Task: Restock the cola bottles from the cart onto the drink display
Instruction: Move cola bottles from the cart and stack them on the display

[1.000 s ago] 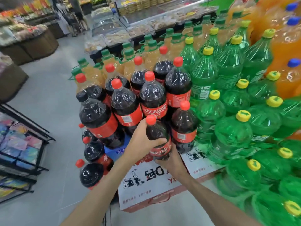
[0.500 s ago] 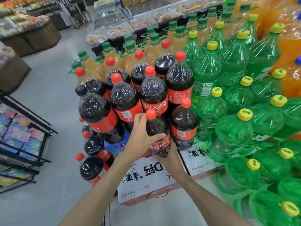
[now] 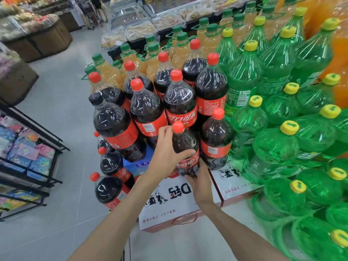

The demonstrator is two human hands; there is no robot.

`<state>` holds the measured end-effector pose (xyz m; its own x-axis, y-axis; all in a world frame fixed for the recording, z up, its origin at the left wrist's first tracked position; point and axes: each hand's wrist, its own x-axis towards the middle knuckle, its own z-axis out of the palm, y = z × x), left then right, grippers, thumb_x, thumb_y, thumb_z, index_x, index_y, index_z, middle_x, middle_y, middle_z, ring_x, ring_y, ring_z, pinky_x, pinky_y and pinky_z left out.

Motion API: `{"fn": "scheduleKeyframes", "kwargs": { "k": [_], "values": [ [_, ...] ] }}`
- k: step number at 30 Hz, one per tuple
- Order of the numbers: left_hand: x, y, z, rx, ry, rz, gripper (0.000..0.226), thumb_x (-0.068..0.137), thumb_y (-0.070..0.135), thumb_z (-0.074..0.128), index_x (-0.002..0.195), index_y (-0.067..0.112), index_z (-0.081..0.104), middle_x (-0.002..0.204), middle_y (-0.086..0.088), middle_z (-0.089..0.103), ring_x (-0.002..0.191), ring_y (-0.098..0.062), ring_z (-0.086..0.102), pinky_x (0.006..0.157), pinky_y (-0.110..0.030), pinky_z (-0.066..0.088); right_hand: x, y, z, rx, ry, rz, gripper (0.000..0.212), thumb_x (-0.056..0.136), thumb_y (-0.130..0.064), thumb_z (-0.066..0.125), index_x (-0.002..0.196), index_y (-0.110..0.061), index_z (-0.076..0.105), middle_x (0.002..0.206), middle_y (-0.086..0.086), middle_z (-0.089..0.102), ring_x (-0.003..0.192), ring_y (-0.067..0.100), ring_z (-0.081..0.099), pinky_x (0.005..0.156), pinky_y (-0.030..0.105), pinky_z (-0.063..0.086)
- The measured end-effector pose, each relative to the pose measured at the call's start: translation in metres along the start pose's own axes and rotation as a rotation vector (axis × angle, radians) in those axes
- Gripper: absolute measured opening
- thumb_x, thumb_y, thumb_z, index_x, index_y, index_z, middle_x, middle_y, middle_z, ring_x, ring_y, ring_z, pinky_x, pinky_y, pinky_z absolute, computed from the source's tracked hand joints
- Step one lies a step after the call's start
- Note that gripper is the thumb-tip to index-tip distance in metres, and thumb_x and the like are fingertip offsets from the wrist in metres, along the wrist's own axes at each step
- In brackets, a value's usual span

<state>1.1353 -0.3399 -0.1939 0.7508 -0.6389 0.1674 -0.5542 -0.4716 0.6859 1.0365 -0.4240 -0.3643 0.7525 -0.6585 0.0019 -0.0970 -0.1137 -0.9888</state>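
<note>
A large cola bottle (image 3: 185,146) with a red cap and red label stands upright on a white carton (image 3: 169,210) at the front of the drink display. My left hand (image 3: 165,153) grips its shoulder from the left, thumb across the front. My right hand (image 3: 197,176) cups its lower body from below and the right. Right beside it stands another cola bottle (image 3: 216,140). Several more cola bottles (image 3: 178,100) rise in tiers behind it.
Green soda bottles with yellow caps (image 3: 282,138) fill the right side. Orange juice bottles with green caps (image 3: 178,44) stand behind the cola. More cola bottles (image 3: 111,187) sit low at the left. A black rack (image 3: 26,162) stands left across the grey floor.
The held bottle has moved slightly up and forward against the stacked cola, both hands staying on it. My head has come closer to the display.
</note>
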Motion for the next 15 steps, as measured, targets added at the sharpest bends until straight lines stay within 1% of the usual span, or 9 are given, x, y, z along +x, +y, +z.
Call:
{"fn": "scheduleKeyframes", "kwargs": {
  "k": [1,3,5,7,9,10,11,13,15],
  "values": [
    [0.000,0.000,0.000,0.001,0.002,-0.005,0.075,0.080,0.043,0.087,0.139,0.023,0.044,0.131,0.009,0.035,0.119,0.001,0.041,0.094,-0.002,0.032,0.000,0.001,0.000,0.008,-0.005,0.009,0.044,0.112,-0.022,0.051,0.152,-0.037,0.047,0.151,-0.009,0.055,0.140,0.012,0.053,0.109,0.038,0.053],
    [-0.001,0.000,0.001,-0.006,0.003,-0.013,0.076,0.080,0.043,0.087,0.139,0.024,0.043,0.131,0.009,0.035,0.119,0.000,0.040,0.098,-0.006,0.032,0.000,0.000,-0.001,0.003,-0.015,0.019,0.043,0.112,-0.020,0.050,0.151,-0.036,0.048,0.147,-0.010,0.058,0.136,0.010,0.056,0.104,0.034,0.056],
    [-0.002,0.002,0.002,-0.007,0.004,-0.017,0.077,0.081,0.042,0.086,0.139,0.023,0.041,0.131,0.009,0.034,0.120,-0.001,0.040,0.105,-0.018,0.035,-0.001,-0.006,-0.003,0.002,-0.038,0.023,0.043,0.112,-0.018,0.049,0.151,-0.037,0.049,0.144,-0.012,0.061,0.135,0.009,0.058,0.099,0.028,0.057],
    [-0.004,0.005,0.002,-0.011,0.012,-0.020,0.082,0.081,0.041,0.087,0.144,0.022,0.038,0.133,0.008,0.034,0.122,-0.002,0.040,0.111,-0.026,0.038,-0.003,-0.013,-0.008,-0.036,-0.083,-0.003,0.044,0.112,-0.021,0.051,0.152,-0.037,0.047,0.146,-0.013,0.059,0.135,0.008,0.057,0.104,0.032,0.054],
    [-0.008,0.007,0.000,-0.037,0.007,-0.031,0.093,0.081,0.041,0.087,0.154,0.024,0.031,0.139,0.007,0.035,0.129,-0.003,0.039,0.113,-0.027,0.037,-0.010,-0.017,-0.015,-0.119,-0.121,-0.015,0.044,0.111,-0.030,0.052,0.153,-0.039,0.044,0.149,-0.011,0.057,0.137,0.009,0.055,0.109,0.036,0.051],
    [-0.011,0.006,-0.002,-0.055,-0.004,-0.036,0.101,0.081,0.041,0.087,0.158,0.026,0.025,0.145,0.008,0.034,0.134,-0.004,0.037,0.114,-0.026,0.035,-0.015,-0.016,-0.022,-0.149,-0.153,0.005,0.049,0.109,-0.029,0.057,0.154,-0.039,0.042,0.150,-0.009,0.056,0.138,0.011,0.054,0.110,0.036,0.050],
    [-0.015,0.003,-0.003,-0.068,-0.012,-0.044,0.107,0.081,0.042,0.087,0.162,0.028,0.018,0.150,0.009,0.031,0.140,-0.005,0.035,0.115,-0.027,0.034,-0.020,-0.015,-0.029,-0.125,-0.204,0.068,0.058,0.104,-0.026,0.064,0.156,-0.035,0.039,0.151,-0.007,0.054,0.137,0.014,0.054,0.111,0.034,0.048],
    [-0.032,-0.008,-0.003,-0.090,-0.010,-0.088,0.111,0.084,0.043,0.085,0.165,0.030,0.009,0.160,0.012,0.022,0.150,-0.010,0.029,0.120,-0.035,0.034,-0.028,-0.018,-0.039,-0.249,-0.231,0.134,0.069,0.098,-0.022,0.071,0.157,-0.027,0.036,0.152,-0.004,0.050,0.137,0.017,0.052,0.107,0.027,0.044],
    [-0.057,-0.021,0.001,-0.046,-0.003,-0.173,0.106,0.089,0.040,0.080,0.165,0.023,0.009,0.163,0.008,0.020,0.152,-0.017,0.029,0.121,-0.039,0.034,-0.034,-0.024,-0.050,-0.431,-0.279,0.092,0.064,0.099,-0.025,0.071,0.155,-0.021,0.040,0.151,-0.001,0.051,0.136,0.019,0.053,0.104,0.026,0.044]
  ]
}}
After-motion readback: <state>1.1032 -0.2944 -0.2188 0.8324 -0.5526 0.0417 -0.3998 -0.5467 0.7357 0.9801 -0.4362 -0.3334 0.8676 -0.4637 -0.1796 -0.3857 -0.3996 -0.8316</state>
